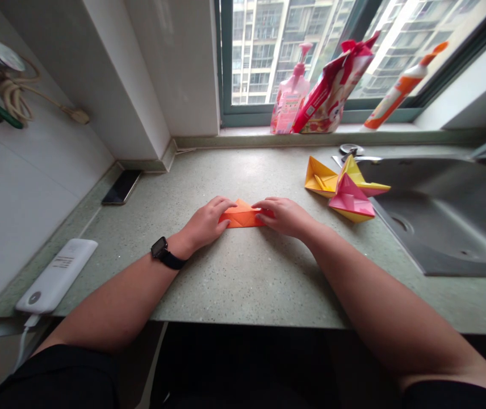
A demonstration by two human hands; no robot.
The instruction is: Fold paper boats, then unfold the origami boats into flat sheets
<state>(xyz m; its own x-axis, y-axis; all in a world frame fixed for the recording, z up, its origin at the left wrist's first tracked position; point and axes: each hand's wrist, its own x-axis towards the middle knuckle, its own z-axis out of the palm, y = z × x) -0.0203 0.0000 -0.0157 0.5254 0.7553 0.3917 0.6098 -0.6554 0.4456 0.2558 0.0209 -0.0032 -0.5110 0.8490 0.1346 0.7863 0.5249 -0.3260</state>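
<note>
A power bank (55, 276) (cable (24, 341) attached) and a phone (121, 187) lie on the countertop (243, 284).

On the desk (243, 284), a folded paper (243, 216) lies between the left hand (204, 222) and the right hand (283, 217). Origami boats (345, 187) sit to its right, just beside a sink (439, 227). A phone (121, 187) lies behind and left, a power bank (55, 275) nearer the front edge, and a pump bottle (289, 94) stands on the windowsill (323, 138) behind.

Speckled stone counter (243, 284); green-framed window (260, 57)
</note>
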